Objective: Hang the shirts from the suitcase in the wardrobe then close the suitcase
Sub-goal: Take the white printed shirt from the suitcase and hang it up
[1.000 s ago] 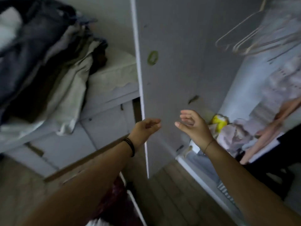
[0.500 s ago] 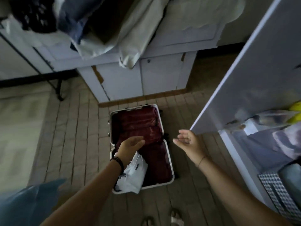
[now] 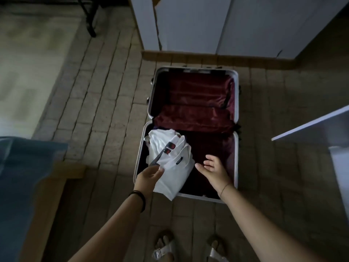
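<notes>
**Last shirt in the suitcase: where I'd take hold of it**

Watching the head camera remotely. The left hand is right at the near-left edge of the shirt, fingertips against the fabric. I honestly can't tell if they've pinched it or are only touching it. The right hand is spread and relaxed, palm turned in toward the shirt. It hovers just beside it over the dark red lining and holds nothing.

The shirt is white and loosely folded. It sits in the near half of the open suitcase, on the left side, with one corner drooping over the front rim. There's a striped collar bit up top and a small dark label lower down.

My read is that it's light, floppy and not fragile. It's going to unfold the second it's lifted, so pinching one corner just gets you a dangling rag. I'd go for the collar or shoulders with both hands, so it hangs straight and is ready for a hanger.

Further out there's a tiled floor, a white cabinet behind the suitcase, and the edge of a white door on the right.
</notes>
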